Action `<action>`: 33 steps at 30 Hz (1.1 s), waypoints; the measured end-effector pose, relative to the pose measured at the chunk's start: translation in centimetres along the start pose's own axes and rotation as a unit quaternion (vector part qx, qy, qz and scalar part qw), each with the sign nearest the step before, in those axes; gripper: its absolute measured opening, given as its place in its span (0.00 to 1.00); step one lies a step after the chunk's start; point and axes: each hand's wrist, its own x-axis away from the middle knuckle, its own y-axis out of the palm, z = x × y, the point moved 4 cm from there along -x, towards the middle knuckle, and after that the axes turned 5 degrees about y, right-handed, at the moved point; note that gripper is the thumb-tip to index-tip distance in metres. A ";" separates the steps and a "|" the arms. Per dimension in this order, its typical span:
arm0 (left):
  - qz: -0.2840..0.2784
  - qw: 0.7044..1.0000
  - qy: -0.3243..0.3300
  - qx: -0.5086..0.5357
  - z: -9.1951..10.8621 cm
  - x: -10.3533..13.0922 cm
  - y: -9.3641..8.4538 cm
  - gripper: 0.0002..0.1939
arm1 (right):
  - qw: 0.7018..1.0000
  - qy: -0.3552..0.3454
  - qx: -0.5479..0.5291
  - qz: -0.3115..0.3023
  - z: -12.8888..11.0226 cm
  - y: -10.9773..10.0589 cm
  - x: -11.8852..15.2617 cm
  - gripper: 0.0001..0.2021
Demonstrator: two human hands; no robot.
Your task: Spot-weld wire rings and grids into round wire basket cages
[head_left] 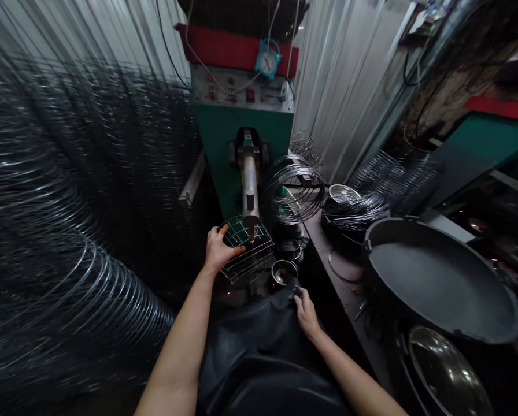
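Note:
My left hand (219,251), with orange covers on its fingertips, grips the left rim of a round wire basket (252,263). The basket sits under the metal electrode arm (250,188) of a green welding machine (218,133); whether the two touch I cannot tell. My right hand (306,312), its fingertips dark, is closed at the raised edge of the black apron (259,335) over my lap. Just beyond that hand stands a small metal bowl (284,271).
Tall stacks of wire rings (124,283) fill the left side. Wire hoops (296,188) hang right of the machine. A bench on the right carries a bundle of wire (358,211), a large dark round pan (436,277) and a shiny metal bowl (450,370). A blue clock (268,59) hangs above.

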 end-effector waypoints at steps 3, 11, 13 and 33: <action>-0.001 1.000 0.014 -0.002 0.1 -0.2 0.0 0.42 | 0.984 0.098 -0.143 0.027 0.3 -0.5 -0.9 0.11; -0.057 0.996 0.000 0.066 -0.1 -0.6 0.0 0.44 | 0.879 0.332 -0.340 -0.031 1.2 -1.9 0.5 0.09; -0.068 0.995 0.006 0.077 -0.2 0.0 0.1 0.44 | 0.870 0.349 -0.347 -0.037 1.1 -2.4 1.3 0.11; -0.149 0.964 -0.041 0.215 -4.6 7.1 0.3 0.67 | 0.978 0.139 -0.154 0.002 0.0 -4.4 2.4 0.17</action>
